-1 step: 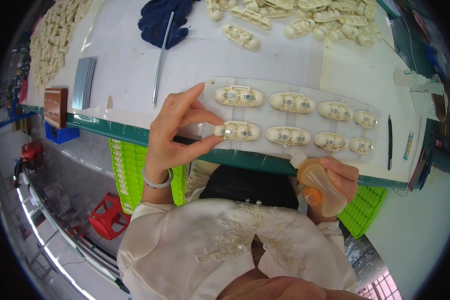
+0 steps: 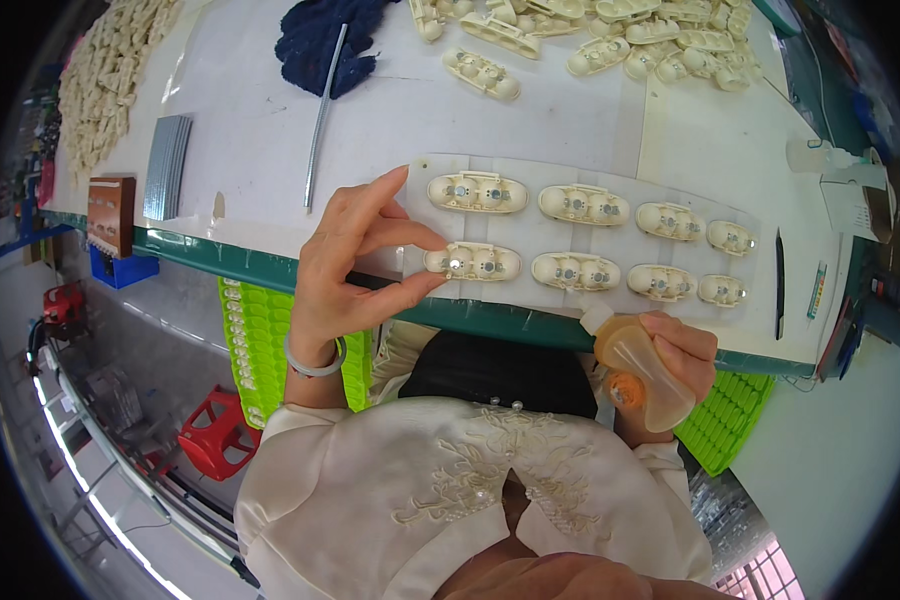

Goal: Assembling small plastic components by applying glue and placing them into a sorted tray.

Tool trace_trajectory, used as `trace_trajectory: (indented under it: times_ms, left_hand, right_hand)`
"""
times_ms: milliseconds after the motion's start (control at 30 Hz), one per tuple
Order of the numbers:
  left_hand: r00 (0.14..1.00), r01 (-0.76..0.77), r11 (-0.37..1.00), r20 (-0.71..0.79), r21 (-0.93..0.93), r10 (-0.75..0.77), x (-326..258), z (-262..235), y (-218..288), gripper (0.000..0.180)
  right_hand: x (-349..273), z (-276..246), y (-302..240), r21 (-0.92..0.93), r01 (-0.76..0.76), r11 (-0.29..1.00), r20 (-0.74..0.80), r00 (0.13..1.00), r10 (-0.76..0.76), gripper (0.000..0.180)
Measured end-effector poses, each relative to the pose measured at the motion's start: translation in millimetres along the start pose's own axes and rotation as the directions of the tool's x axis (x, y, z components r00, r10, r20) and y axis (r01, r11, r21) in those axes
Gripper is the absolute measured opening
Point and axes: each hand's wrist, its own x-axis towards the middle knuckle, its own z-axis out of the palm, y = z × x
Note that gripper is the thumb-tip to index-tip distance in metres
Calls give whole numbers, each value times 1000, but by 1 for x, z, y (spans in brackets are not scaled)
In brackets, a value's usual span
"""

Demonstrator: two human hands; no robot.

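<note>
My left hand point(image 2: 345, 265) has its thumb and index finger closed around the left end of a cream oval plastic part point(image 2: 486, 262); the other fingers are raised. This part lies at the left of the near row on a pale flat board point(image 2: 580, 236). Several similar parts with small silvery discs, such as one in the far row point(image 2: 582, 204), lie on it in two rows. In my right hand point(image 2: 690, 352) is a translucent amber squeeze bottle point(image 2: 655, 385), tilted, its white tip point(image 2: 597, 317) close to the board's near edge. Whether anything comes out cannot be seen.
Heaps of cream parts lie at the far right point(image 2: 660, 45) and far left point(image 2: 110, 85). A dark blue cloth point(image 2: 320, 50), a thin metal rod point(image 2: 320, 140) and grey strips point(image 2: 168, 166) lie left of centre. Right of the board is a black tool point(image 2: 780, 285). Green trays point(image 2: 255, 350) stand below the table edge.
</note>
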Motion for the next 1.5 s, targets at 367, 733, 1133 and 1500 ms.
trace_trajectory:
  times_ms: [367,733,1133,1500]
  left_hand:
    - [999,-24,991,-35,130,28,5,1,14,77]
    - [957,-235,949,221,213,187,34,45,45,71]
    - [957,-190,957,259,221,131,37,46,50,73]
    - [953,-185,957,277,223,119,37,46,53,72]
  right_hand:
    - [9,0,-4,-321,-14,947,127,990,58,43]
    - [9,4,-1,-308,-51,950,22,998,61,38]
    - [3,-5,2,-172,-47,984,60,996,58,40]
    - [-5,-11,-1,-285,-71,956,-55,997,57,29]
